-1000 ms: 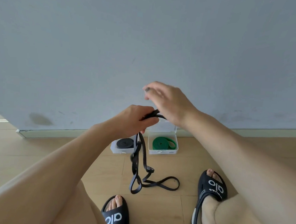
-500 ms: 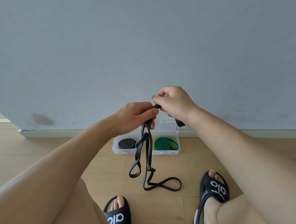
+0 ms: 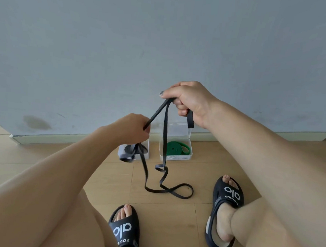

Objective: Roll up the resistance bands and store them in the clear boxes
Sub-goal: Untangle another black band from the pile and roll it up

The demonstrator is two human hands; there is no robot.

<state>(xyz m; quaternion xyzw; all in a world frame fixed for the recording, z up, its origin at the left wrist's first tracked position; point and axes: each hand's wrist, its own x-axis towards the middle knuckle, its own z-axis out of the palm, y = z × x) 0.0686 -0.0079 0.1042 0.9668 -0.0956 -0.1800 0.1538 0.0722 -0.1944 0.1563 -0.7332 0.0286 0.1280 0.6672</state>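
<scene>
— What have the hands got?
— I see the right hand (image 3: pixel 190 101) and left hand (image 3: pixel 132 128) both gripping the black resistance band (image 3: pixel 164 140); its loops trail on the floor (image 3: pixel 171 215).
— The boxes?
— By the wall: the right clear box (image 3: pixel 175 157) holds a green band (image 3: pixel 177 148).

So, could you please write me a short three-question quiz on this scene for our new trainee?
1. True or false: both hands grip the loose black band.
2. What colour is the rolled band in the clear box on the right? A) red B) green C) yellow
3. Where does the lower end of the loose black band lie?

Key:
1. True: the left hand and the right hand each hold it.
2. B: the green band. The left box holds a rolled black one.
3. On the wooden floor, looped between the two black sandals.
</scene>
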